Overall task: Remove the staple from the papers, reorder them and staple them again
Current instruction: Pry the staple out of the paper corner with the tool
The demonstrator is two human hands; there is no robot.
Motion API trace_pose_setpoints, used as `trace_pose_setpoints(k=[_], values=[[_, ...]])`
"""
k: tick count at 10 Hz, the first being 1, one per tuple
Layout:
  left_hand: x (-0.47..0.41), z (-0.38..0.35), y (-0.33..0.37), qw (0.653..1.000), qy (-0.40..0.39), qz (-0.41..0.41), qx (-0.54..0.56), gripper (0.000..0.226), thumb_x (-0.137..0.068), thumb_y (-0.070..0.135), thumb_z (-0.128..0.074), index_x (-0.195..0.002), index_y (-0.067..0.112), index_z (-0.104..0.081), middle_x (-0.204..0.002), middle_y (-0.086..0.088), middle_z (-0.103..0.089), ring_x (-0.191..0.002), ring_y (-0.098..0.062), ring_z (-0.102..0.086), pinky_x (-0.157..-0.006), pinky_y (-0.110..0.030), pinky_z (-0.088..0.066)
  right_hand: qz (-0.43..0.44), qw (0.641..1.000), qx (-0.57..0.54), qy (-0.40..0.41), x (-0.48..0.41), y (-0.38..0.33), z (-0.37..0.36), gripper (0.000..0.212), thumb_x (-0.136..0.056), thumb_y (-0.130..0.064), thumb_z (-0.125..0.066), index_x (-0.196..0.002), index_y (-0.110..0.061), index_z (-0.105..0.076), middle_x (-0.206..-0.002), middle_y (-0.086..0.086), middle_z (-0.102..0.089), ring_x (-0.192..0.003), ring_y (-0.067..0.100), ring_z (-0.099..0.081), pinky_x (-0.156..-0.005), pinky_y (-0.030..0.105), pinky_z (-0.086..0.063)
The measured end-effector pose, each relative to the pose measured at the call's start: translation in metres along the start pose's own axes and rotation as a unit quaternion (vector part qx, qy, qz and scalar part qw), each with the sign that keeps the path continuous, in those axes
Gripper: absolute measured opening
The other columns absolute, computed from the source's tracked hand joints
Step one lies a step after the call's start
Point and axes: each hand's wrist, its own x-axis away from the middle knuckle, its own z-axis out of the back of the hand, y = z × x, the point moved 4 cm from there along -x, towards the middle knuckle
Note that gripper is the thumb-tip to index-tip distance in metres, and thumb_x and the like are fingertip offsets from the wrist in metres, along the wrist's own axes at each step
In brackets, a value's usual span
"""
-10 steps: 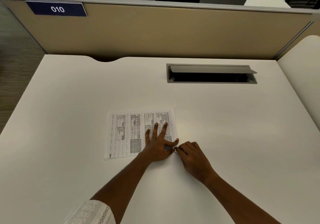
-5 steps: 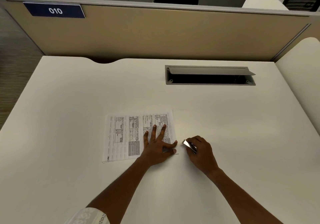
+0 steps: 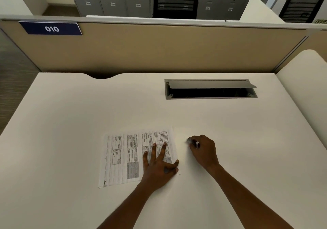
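While the left hand is staying pressed on the papers, the right hand is drawing away from them. A second ago it was working at the papers' near right corner, tight against the left thumb. Now it is sitting well off to the right over bare desk, and is carrying a small shiny tool with it.

That retreat is suggesting the prying is over and the staple is probably out. A thin dark sliver is lying on the desk just off that corner. It may be the staple, but it is too small to tell. If so, separating and reordering the sheets is coming next. No stapler is showing anywhere.

The right hand is curling its fingers around the tool, whose metal end is poking out toward the papers. How the thumb is lying is hidden. The left hand is lying open with straight, spread fingers flat on the right part of the top sheet. Its thumb is reaching to the right edge near the corner.

The papers are lying flat and squared up, toward the desk's near edge and a little left of its middle. They are sitting well short of the hatch by the far edge.
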Motion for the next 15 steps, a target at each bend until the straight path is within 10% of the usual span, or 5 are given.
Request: trace_pose_setpoints(k=[5, 7, 9, 15], values=[[-0.001, -0.003, -0.002, 1.0, 0.01, -0.007, -0.018, 0.037, -0.091, 0.077, -0.027, -0.121, 0.076, -0.049, -0.163, 0.022, 0.028, -0.146, -0.017, 0.044, -0.116, -0.045, 0.031, 0.047, 0.986, 0.124, -0.103, -0.104, -0.003, 0.001, 0.017, -0.088, -0.01, -0.061, -0.097, -0.015, -0.074, -0.088, 0.006, -0.064, -0.086, 0.029, -0.062, -0.074, 0.037, -0.051], [-0.002, -0.005, -0.008, 1.0, 0.014, -0.002, 0.01, 0.03, -0.086, 0.086, -0.015, -0.115, 0.091, -0.012, -0.164, 0.022, 0.024, -0.145, -0.011, 0.044, -0.117, -0.046, 0.03, 0.047, 0.983, 0.15, -0.095, -0.099, 0.0, 0.001, 0.026, -0.09, -0.022, -0.063, -0.115, -0.017, -0.069, -0.106, 0.003, -0.066, -0.102, 0.029, -0.06, -0.084, 0.04, -0.048], [-0.004, -0.005, -0.011, 0.999, -0.024, 0.016, -0.036, 0.084, -0.092, 0.076, -0.027, -0.139, 0.057, 0.04, -0.154, 0.017, 0.049, -0.142, -0.012, 0.049, -0.118, -0.05, 0.025, 0.089, 0.96, 0.246, -0.099, -0.093, 0.006, 0.009, 0.019, -0.09, -0.017, -0.057, -0.106, -0.023, -0.067, -0.095, -0.004, -0.062, -0.095, 0.025, -0.057, -0.074, 0.034, -0.032], [-0.008, -0.008, -0.009, 0.995, -0.074, 0.007, -0.068, 0.091, -0.091, 0.079, -0.028, -0.144, 0.048, 0.038, -0.154, 0.011, 0.05, -0.142, -0.017, 0.048, -0.116, -0.054, 0.027, 0.187, 0.947, 0.263, -0.003, -0.073, 0.018, 0.016, 0.031, -0.072, 0.0, -0.078, -0.098, -0.016, -0.074, -0.093, 0.004, -0.067, -0.087, 0.026, -0.065, -0.05, 0.029, -0.05]])
